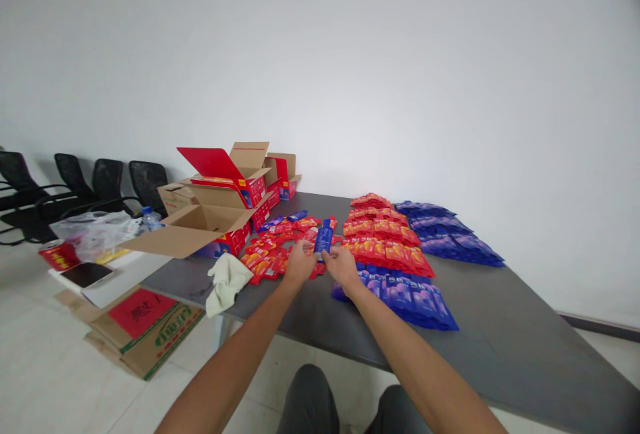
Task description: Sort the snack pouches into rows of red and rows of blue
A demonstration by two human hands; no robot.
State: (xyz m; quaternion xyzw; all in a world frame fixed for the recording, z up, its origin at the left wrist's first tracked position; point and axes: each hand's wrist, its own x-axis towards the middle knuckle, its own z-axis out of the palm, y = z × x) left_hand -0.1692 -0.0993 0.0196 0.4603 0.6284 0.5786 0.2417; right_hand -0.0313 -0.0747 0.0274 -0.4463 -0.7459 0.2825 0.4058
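Between my two hands a small blue packet (323, 237) is held upright by its lower end. The fingers of my left hand (301, 262) pinch its left side, and my right hand (342, 266) grips the lower right corner. Loose red packets (265, 255) lie in a heap behind and left of my hands, with a few blue ones at the back. To the right are rows of overlapping red packets (383, 251). A row of blue packets (405, 293) lies nearest me, beside my right wrist, and more blue rows (453, 243) fan out at the back right.
Open red cartons (240, 242) stand at the table's back left. A cream cloth (226, 282) hangs over the front edge of the grey table (520, 327). Further left are a phone (87, 275), a red can (59, 255), a bottle (150, 219), plastic bags and black chairs.
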